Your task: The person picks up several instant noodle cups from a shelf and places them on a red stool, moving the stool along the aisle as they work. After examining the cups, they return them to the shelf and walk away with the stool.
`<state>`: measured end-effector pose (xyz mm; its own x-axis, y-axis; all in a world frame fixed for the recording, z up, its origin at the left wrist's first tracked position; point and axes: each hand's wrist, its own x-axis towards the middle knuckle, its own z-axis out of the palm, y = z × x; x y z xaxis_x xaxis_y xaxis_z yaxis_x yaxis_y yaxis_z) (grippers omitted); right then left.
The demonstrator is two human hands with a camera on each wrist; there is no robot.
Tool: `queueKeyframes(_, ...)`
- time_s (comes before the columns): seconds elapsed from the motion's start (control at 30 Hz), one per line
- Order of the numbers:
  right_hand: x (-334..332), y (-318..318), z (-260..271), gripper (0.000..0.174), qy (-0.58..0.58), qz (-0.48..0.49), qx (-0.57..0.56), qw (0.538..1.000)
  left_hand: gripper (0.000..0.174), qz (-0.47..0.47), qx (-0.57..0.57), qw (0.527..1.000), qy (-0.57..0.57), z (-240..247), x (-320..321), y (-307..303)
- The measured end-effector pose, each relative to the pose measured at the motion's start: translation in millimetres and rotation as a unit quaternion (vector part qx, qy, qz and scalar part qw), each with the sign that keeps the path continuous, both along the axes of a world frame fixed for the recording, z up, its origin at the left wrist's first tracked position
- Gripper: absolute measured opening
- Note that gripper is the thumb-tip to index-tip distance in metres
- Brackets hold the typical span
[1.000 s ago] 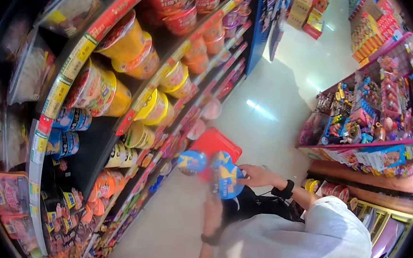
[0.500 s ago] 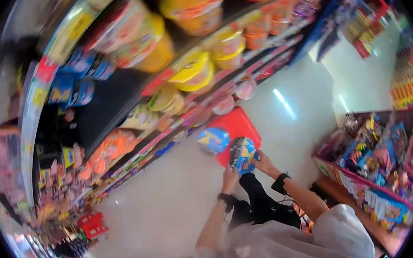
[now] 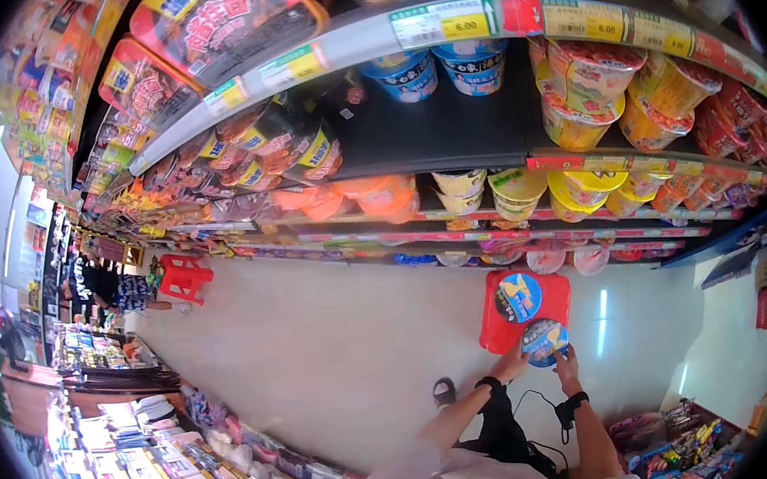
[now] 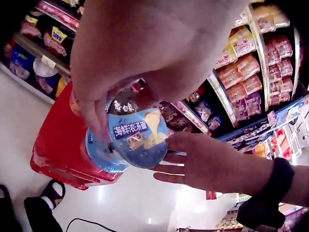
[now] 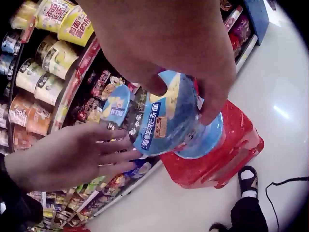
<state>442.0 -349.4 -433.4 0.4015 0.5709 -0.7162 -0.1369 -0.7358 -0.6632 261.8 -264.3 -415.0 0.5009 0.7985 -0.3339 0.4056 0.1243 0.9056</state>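
Both my hands are on a noodle bowl (image 3: 545, 338) with a blue and black printed lid, over the near edge of a red plastic stool (image 3: 495, 325). My left hand (image 3: 508, 368) grips one side of the bowl and my right hand (image 3: 568, 372) the other. In the right wrist view, the right thumb lies on the lid while the fingers curl down the side. A lower blue bowl (image 5: 205, 141) shows just beneath the held one, partly hidden. Another blue-lidded bowl (image 3: 520, 295) sits on the stool, towards the shelf.
Shelves of stacked noodle bowls (image 3: 580, 85) run across the front, with price tags along their edges. Behind me to the left is a rack of packaged goods (image 3: 184, 467), and a toy bin (image 3: 684, 441) stands on the right. A second red stool (image 3: 184, 277) is farther down the aisle.
The head view has swung left, so the shelf now lies straight ahead. My left hand, low and blurred a second ago, has come up to the bowl; both hands now grip it at the stool.
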Motion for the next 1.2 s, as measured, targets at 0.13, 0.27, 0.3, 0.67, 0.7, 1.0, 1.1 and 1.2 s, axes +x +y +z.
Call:
queueKeyframes(0.13, -2.9, -14.9, -11.3, 0.065, -0.053, -0.068, -0.029, 0.996, 0.05, -0.037, -0.063, 0.995, 0.072, 76.7, -30.8, 9.5)
queueKeyframes(0.27, -8.1, -43.6, -27.9, 0.066, -0.159, -0.069, -0.027, 0.985, 0.044, -0.058, 0.031, 0.998, 0.014, 30.3, -93.1, -4.2)
queueKeyframes(0.3, -18.0, -45.6, -7.7, 0.066, -0.147, -0.09, -0.022, 0.985, 0.044, -0.073, 0.044, 0.996, 0.013, 43.1, -115.9, -1.9)
queueKeyframes(0.67, -151.3, -19.8, 162.0, 0.039, -0.022, -0.077, 0.1, 0.992, 0.043, -0.034, -0.053, 0.998, 0.011, 160.4, -347.1, 37.5)
queueKeyframes(0.7, -166.8, -6.6, 172.9, 0.038, -0.027, -0.046, 0.118, 0.992, 0.042, -0.01, -0.087, 0.996, -0.013, 193.2, -364.6, 39.1)
queueKeyframes(1.0, -292.3, 115.2, 332.4, 0.036, -0.013, 0.111, 0.287, 0.951, 0.033, 0.082, 0.131, 0.986, 0.059, 126.1, -492.6, 77.8)
queueKeyframes(1.1, -320.9, 146.0, 373.5, 0.036, 0.034, 0.111, 0.332, 0.936, 0.03, 0.133, 0.142, 0.98, 0.034, 143.2, -502.3, 92.5)
queueKeyframes(1.2, -337.8, 169.1, 398.4, 0.037, 0.077, 0.112, 0.358, 0.924, 0.03, 0.157, 0.167, 0.973, -0.015, 159.0, -502.7, 99.6)
